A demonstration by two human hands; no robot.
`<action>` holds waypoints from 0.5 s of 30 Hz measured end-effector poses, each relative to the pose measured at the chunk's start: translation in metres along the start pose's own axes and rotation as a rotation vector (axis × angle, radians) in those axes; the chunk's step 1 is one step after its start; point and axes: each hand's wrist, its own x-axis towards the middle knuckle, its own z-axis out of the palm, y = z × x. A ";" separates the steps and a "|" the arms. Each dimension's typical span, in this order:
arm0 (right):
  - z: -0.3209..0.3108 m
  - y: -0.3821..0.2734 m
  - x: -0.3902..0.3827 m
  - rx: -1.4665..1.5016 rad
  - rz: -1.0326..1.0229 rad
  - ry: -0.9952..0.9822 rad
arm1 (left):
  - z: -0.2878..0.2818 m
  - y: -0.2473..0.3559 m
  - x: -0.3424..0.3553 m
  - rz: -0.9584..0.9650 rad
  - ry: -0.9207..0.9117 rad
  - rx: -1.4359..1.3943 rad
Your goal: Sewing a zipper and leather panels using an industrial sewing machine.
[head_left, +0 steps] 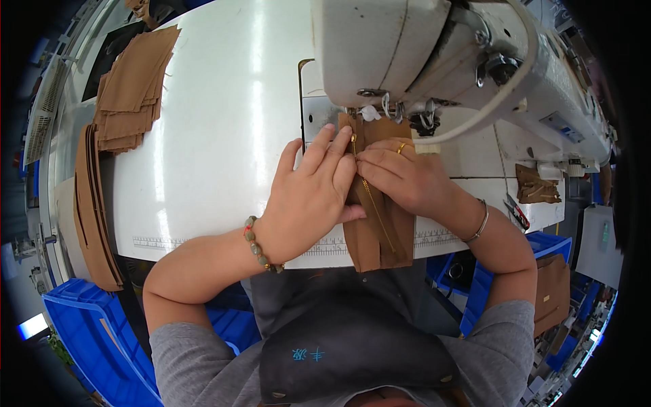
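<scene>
Under the sewing machine (407, 47) lies a brown fabric piece (383, 237) with a gold zipper (368, 190) running lengthwise, its upper end by the presser foot (351, 111). My left hand (305, 193) rests on the fabric's left side, fingers extended toward the foot and thumb spread out. My right hand (407, 180), wearing a gold ring, has its fingers curled and pinched on the fabric beside the zipper, against the left fingertips. The fabric under both hands is partly hidden.
Brown pieces (132, 81) are stacked back left, above long brown strips (95, 210). At right lie small brown pieces (536, 184) and red-handled snips (517, 211). Blue bins (95, 325) stand below the table (203, 122) on both sides, with a brown bag-like piece (553, 292) at right.
</scene>
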 end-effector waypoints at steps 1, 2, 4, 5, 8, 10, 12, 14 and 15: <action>0.000 -0.001 0.000 0.000 0.001 0.000 | 0.000 -0.001 0.001 -0.002 -0.017 -0.029; -0.001 -0.001 0.000 -0.025 0.020 -0.011 | 0.000 -0.002 0.001 -0.001 -0.018 -0.029; -0.002 -0.002 0.000 -0.051 0.041 -0.023 | -0.001 -0.003 0.002 -0.001 -0.018 -0.046; -0.003 -0.003 0.000 -0.014 0.117 -0.076 | -0.001 -0.003 0.002 -0.002 -0.017 -0.047; -0.004 -0.002 0.000 0.037 0.199 -0.154 | -0.002 -0.003 0.003 -0.012 -0.025 -0.066; -0.004 -0.001 -0.001 0.048 0.209 -0.180 | -0.003 -0.003 0.004 -0.019 -0.037 -0.069; -0.004 0.001 -0.002 0.093 0.143 -0.116 | -0.003 -0.002 0.004 -0.019 -0.040 -0.066; -0.001 0.001 -0.002 0.085 0.132 -0.100 | -0.004 -0.002 0.004 -0.019 -0.044 -0.061; 0.000 0.001 -0.002 0.074 0.120 -0.063 | -0.004 -0.002 0.004 -0.022 -0.051 -0.066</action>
